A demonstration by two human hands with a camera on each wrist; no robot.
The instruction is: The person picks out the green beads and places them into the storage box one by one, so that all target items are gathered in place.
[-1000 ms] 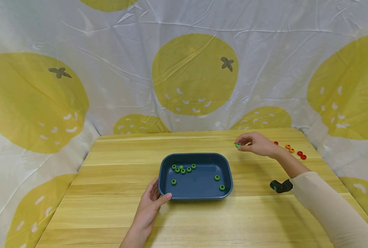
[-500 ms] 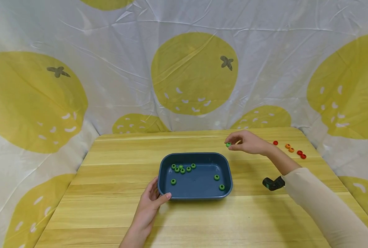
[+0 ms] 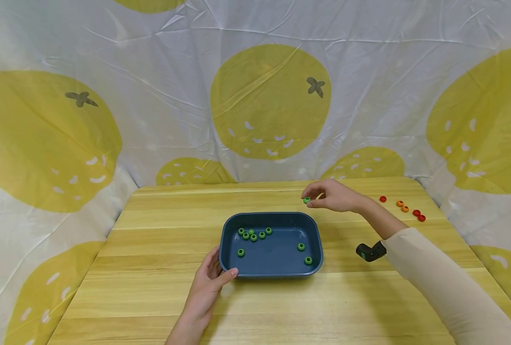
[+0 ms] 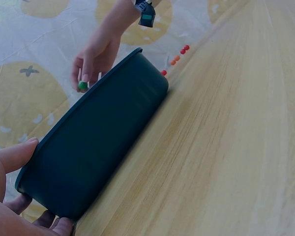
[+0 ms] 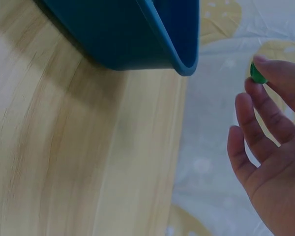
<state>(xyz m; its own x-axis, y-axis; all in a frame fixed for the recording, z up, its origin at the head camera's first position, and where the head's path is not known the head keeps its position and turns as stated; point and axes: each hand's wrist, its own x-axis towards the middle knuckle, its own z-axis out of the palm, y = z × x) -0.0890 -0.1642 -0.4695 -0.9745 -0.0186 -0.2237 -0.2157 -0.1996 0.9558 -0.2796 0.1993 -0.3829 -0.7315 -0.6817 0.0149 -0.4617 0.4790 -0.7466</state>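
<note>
A dark blue rectangular tub [image 3: 270,274] sits mid-table with several green beads [image 3: 254,237] on its floor, most of them grouped at the back left. My left hand [image 3: 203,292] grips its front left corner, thumb on the rim and fingers against the outer wall, as the left wrist view also shows. Between thumb and index finger, my right hand [image 3: 334,195] pinches a green bead [image 5: 258,74]. That hand is in the air just beyond the tub's back right corner, its other fingers apart from the bead in the right wrist view.
Red beads [image 3: 382,199] and orange beads [image 3: 402,206] lie on the wooden table [image 3: 152,268] at the back right. A black wrist device [image 3: 370,251] hangs under the right sleeve. A lemon-patterned cloth [image 3: 169,96] rises behind the table.
My right hand has moved left with the pinched green bead, towards the tub's back right corner. The left hand and the tub have stayed in place.
</note>
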